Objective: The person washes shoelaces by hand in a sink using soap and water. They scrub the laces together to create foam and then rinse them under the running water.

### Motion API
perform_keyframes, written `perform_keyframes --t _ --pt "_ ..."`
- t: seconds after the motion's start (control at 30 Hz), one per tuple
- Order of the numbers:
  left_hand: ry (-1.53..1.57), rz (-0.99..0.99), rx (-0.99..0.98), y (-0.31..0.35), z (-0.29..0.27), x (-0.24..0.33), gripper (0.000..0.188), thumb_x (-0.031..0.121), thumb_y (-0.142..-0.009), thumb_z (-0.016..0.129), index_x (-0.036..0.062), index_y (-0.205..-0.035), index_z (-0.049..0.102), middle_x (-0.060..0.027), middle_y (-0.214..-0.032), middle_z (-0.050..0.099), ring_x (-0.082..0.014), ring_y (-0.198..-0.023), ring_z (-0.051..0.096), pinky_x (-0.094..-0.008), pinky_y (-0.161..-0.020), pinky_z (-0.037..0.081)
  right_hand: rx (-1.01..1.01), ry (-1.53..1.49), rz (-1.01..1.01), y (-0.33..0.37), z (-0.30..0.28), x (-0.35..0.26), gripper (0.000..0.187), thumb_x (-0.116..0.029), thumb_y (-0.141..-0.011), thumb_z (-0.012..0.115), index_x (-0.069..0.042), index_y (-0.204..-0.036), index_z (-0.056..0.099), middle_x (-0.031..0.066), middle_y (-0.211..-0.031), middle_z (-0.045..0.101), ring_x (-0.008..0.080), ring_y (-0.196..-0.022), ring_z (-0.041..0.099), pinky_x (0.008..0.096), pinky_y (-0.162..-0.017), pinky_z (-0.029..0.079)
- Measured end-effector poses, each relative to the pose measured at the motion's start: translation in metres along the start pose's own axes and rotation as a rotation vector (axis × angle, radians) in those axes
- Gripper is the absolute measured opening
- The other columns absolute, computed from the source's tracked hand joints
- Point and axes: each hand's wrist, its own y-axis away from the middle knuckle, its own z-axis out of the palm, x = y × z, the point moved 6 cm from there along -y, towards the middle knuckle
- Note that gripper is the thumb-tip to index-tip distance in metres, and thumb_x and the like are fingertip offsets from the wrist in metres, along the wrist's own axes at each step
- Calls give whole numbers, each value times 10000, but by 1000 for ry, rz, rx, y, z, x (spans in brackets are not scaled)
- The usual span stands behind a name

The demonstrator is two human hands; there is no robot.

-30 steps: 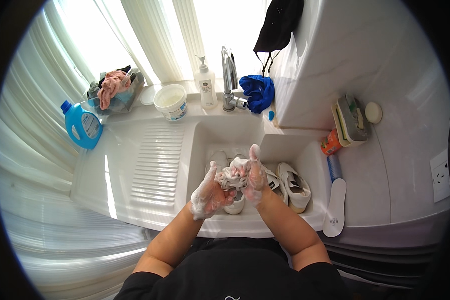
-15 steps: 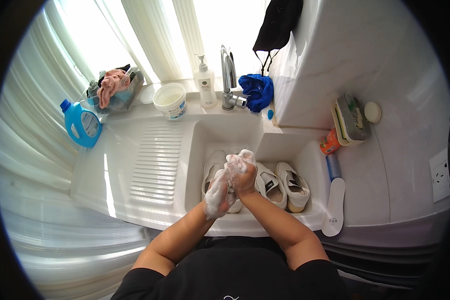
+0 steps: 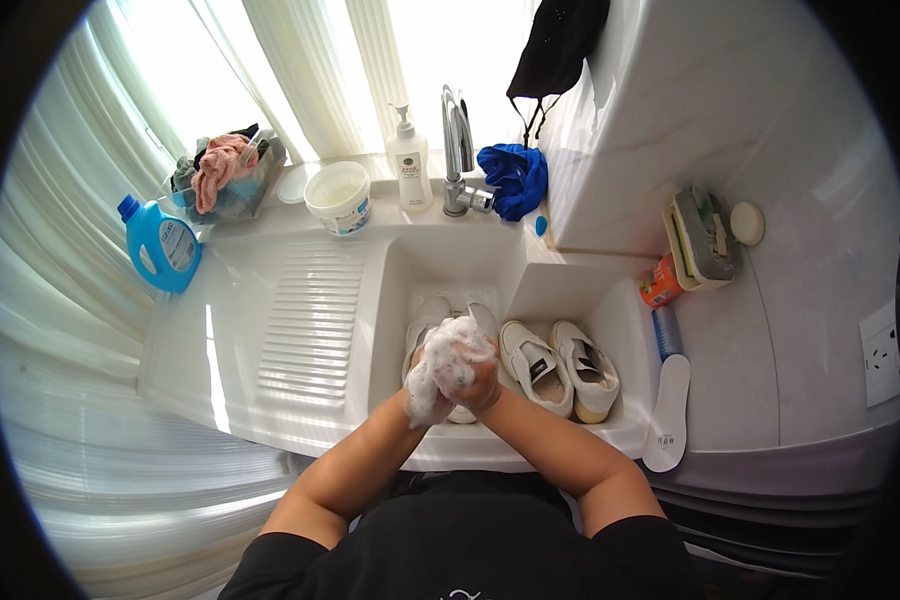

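Observation:
Thick white foam (image 3: 454, 352) coats my left hand (image 3: 432, 388) and my right hand (image 3: 484, 384). They are pressed together with fingers curled, and the lather hides whatever may lie between them. Both are over the left part of a white sink (image 3: 450, 260). Partly behind them, one pair of white shoes shows a left shoe (image 3: 429, 314) and a right shoe (image 3: 483, 314). To the right rests a second white pair, one shoe (image 3: 522, 345) beside the other (image 3: 598, 400), openings facing up.
A ribbed washboard (image 3: 310, 320) lies left of the basin. Along the back stand a blue detergent bottle (image 3: 165, 250), a white tub (image 3: 338, 205), a pump bottle (image 3: 409, 170), and a faucet (image 3: 457, 150) beside a blue cloth (image 3: 515, 182). A white insole (image 3: 667, 415) and a blue brush (image 3: 667, 333) lie right.
My hands have drawn slightly down and left, and my right hand has turned against the left. The foam now bunches on top of both, and more of the shoes shows.

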Motion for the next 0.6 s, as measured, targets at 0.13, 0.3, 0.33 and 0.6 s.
perform_keyframes --t 0.13,0.3,0.33,0.6 --pt "-40 56 -64 -4 5 9 333 250 -889 505 60 -1162 481 -15 -1064 547 -154 -966 542 -306 -897 428 -17 30 30 -12 -3 -20 169 -127 -678 636 -37 -820 653 123 -801 636 309 -775 608 386 -705 487" --pt "167 -71 30 -7 4 8 312 271 -876 548 46 -1090 512 -27 -1054 552 -140 -963 535 -293 -860 442 -24 1 -233 -3 3 -28 165 -157 -709 620 -46 -824 659 118 -801 644 305 -717 607 376 -662 497" --pt "389 -152 144 -6 9 17 287 282 -881 547 58 -1060 533 -32 -1031 560 -130 -946 536 -288 -828 456 -54 78 79 -11 -1 -2 147 -155 -753 620 -28 -821 644 128 -758 633 267 -679 607 353 -643 499" --pt "1126 -589 315 -27 -22 50 367 414 -952 379 131 -755 504 6 -668 495 -126 -596 490 -252 -507 438 -25 -515 970 17 -22 118 285 -339 -853 596 -73 -953 591 10 -777 583 116 -649 565 281 -547 482"
